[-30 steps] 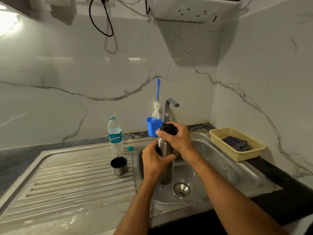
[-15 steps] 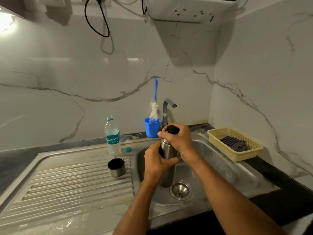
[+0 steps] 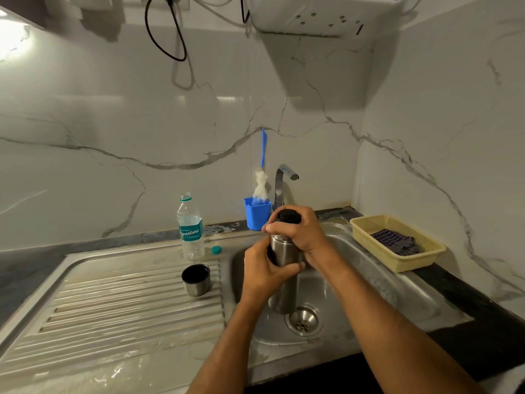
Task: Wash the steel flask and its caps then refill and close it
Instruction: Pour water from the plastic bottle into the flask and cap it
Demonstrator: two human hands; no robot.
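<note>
Steel flask (image 3: 284, 285) is standing upright over the sink (image 3: 369, 268) basin, just above the drain (image 3: 303, 320). Left hand (image 3: 267, 273) is wrapping its curled fingers around the flask's body, while the right hand (image 3: 302, 233) is curling around the black inner cap (image 3: 289, 216) at the neck. Steel outer cap (image 3: 196, 280) is sitting mouth-up on the drainboard (image 3: 113, 308), near an uncapped water bottle (image 3: 189, 227) and its teal lid (image 3: 216, 249).

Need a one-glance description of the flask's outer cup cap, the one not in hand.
Start at the steel sink and go to its ribbed drainboard. Near the basin edge, in front of the plastic water bottle, stands the steel cup cap. It is short, open end up, dark inside, unlike the tiny teal bottle cap nearby.
</note>
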